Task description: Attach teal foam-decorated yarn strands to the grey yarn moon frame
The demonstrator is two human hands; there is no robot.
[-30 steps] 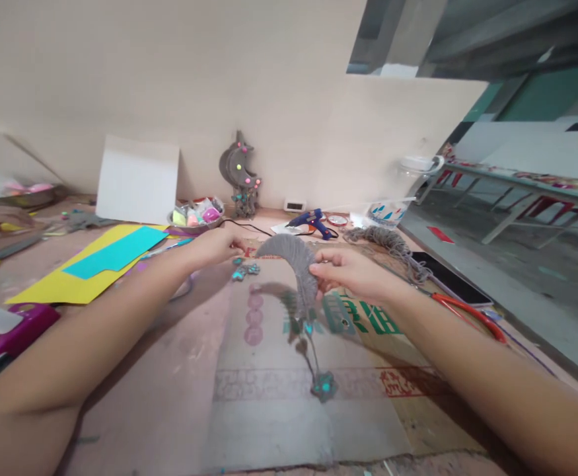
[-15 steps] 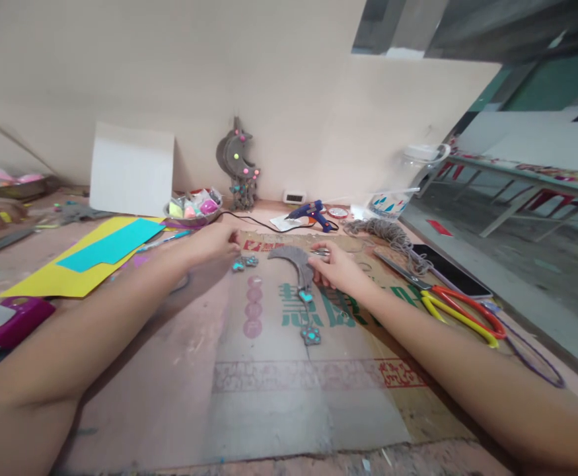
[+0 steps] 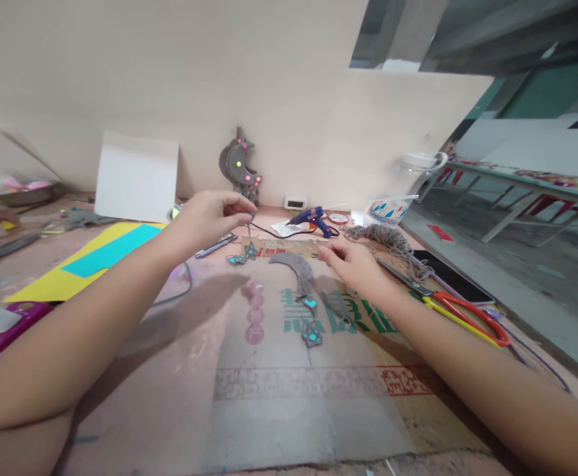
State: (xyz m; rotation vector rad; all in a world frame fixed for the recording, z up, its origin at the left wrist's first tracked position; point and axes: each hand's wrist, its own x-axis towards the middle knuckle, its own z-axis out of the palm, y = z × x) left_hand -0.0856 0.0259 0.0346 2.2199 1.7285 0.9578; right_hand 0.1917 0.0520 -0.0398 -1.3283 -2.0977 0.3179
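Note:
My left hand [image 3: 219, 215] is raised at the left edge of the cardboard, fingers pinched on a thin grey string. From that string hang a small grey star charm [image 3: 251, 250] and a turquoise-and-grey heart charm [image 3: 236, 260]. On the plastic-covered cardboard [image 3: 279, 416] lies a grey yarn-wrapped crescent moon [image 3: 296, 270], with a heart [image 3: 310, 303] and a flower-shaped charm [image 3: 312, 335] strung below it. Just right of the crescent, my right hand [image 3: 351, 259] is closed with fingertips together; what it holds is mostly hidden.
A blue glue gun [image 3: 313, 220] stands behind the cardboard. To the right are grey yarn [image 3: 388, 239], orange-and-yellow-handled scissors [image 3: 467, 317], a phone [image 3: 450, 274] and a jug [image 3: 402, 185]. Yellow card [image 3: 36, 281] lies left. A finished-looking moon ornament [image 3: 239, 162] hangs on the wall.
My left hand has risen slightly and moved right, lifting the string with its star and heart charms. The right hand has drawn away from the crescent, rightward.

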